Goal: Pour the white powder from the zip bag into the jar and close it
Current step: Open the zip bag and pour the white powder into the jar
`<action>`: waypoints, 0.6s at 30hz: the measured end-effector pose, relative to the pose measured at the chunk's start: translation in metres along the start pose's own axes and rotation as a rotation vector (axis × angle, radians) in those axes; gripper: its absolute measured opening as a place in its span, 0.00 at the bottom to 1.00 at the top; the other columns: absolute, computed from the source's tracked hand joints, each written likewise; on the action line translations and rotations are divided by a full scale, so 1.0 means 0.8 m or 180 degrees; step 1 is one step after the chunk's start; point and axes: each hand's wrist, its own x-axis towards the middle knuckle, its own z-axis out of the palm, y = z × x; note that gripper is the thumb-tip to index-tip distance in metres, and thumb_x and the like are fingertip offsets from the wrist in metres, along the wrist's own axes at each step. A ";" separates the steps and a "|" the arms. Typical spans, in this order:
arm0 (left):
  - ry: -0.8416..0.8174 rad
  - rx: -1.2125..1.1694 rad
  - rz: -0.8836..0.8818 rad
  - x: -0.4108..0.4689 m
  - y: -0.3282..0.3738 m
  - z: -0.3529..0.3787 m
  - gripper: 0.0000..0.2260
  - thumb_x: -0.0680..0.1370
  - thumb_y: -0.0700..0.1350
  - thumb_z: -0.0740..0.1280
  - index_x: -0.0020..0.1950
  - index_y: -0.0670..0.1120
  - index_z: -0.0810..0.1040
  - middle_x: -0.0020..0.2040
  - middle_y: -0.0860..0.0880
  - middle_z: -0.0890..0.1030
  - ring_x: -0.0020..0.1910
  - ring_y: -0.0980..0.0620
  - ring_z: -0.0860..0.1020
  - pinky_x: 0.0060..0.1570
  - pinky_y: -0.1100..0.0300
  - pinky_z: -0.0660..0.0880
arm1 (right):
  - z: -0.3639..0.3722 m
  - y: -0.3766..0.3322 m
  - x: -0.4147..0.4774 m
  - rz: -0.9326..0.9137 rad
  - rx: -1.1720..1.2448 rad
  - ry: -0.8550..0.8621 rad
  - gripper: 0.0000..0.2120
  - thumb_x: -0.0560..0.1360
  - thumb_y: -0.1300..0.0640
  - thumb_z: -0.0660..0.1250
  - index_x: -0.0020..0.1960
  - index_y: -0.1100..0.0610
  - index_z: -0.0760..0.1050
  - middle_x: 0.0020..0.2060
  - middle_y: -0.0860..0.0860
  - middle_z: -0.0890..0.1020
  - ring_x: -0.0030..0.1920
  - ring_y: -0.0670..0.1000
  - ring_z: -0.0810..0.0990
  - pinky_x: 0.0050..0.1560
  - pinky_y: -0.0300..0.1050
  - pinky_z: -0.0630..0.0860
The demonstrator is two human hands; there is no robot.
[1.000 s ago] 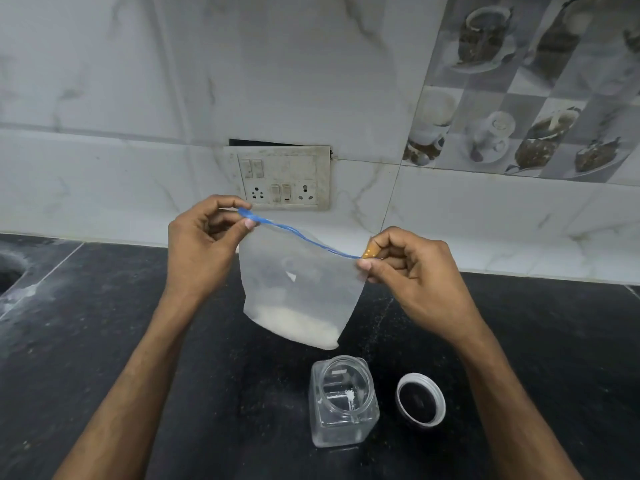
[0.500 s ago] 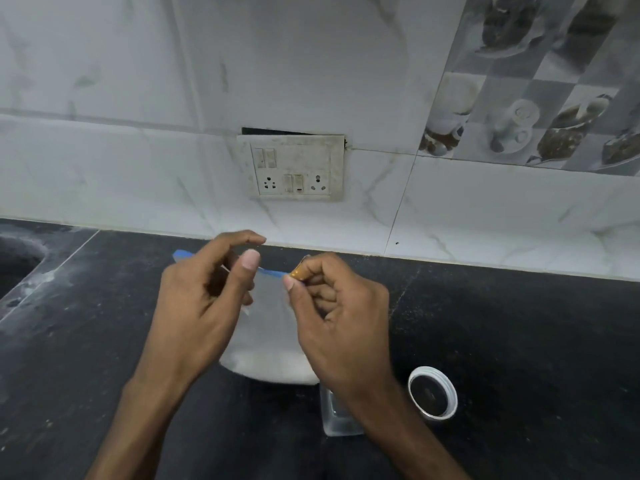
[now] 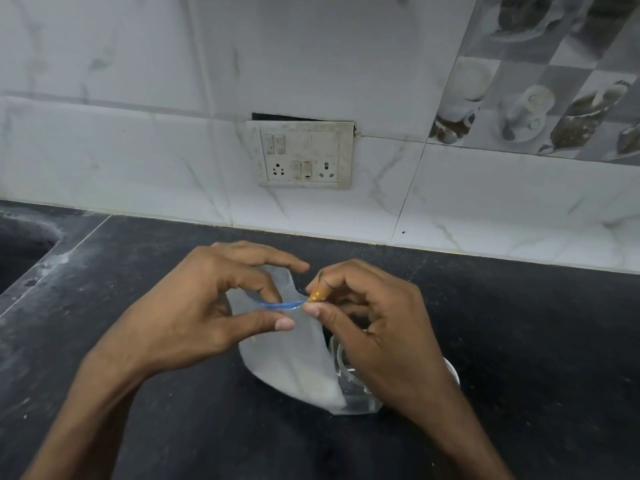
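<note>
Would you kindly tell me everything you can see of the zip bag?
The zip bag is translucent plastic, held upright over the black counter. White powder sits in its bottom. A blue zip strip runs along the top; the left hand grips that edge and the right hand pinches its orange slider. Its lower corner overlaps the jar in view.

Both forearms are angling inward, the left hand [image 3: 204, 306] curling thumb and fingers round the top of the zip bag [image 3: 287, 358] while the right hand [image 3: 375, 329] is pinching its zip end between thumb and forefinger.
</note>
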 end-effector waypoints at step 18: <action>0.0795 0.0224 0.0550 0.035 0.084 -0.008 0.07 0.72 0.56 0.72 0.40 0.54 0.83 0.36 0.58 0.81 0.32 0.51 0.75 0.31 0.74 0.65 | 0.018 0.084 -0.161 0.1662 0.0868 0.0864 0.19 0.65 0.52 0.80 0.55 0.48 0.82 0.54 0.48 0.85 0.55 0.47 0.83 0.49 0.46 0.82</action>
